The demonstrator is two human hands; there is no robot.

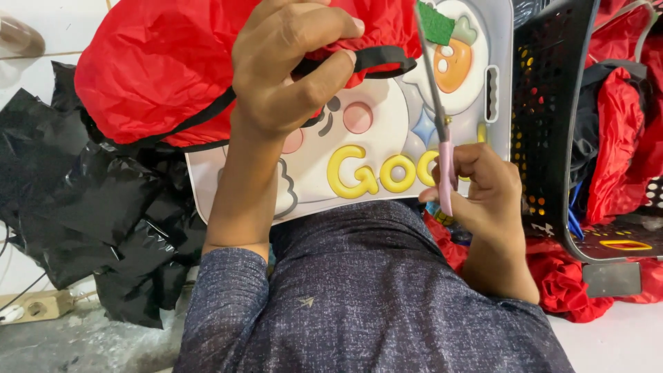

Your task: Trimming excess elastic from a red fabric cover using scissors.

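A red fabric piece (166, 69) with black strap trim is held at 11 o'clock above a white cartoon-printed tray (373, 148). It is gripped by the left hand (286, 65), fingers closed around the strap. A black perforated basket (552, 117) is positioned at 3 o'clock. Pink-handled scissors (442, 138) are clasped in the closed right hand (483, 190); their long axis runs toward 12 o'clock, just beside the fabric's right edge.

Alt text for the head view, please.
Left hand grips red fabric with black trim over a cartoon-printed lap tray; right hand holds pink-handled scissors, blades pointing up. A black perforated basket of red fabric stands to the right.
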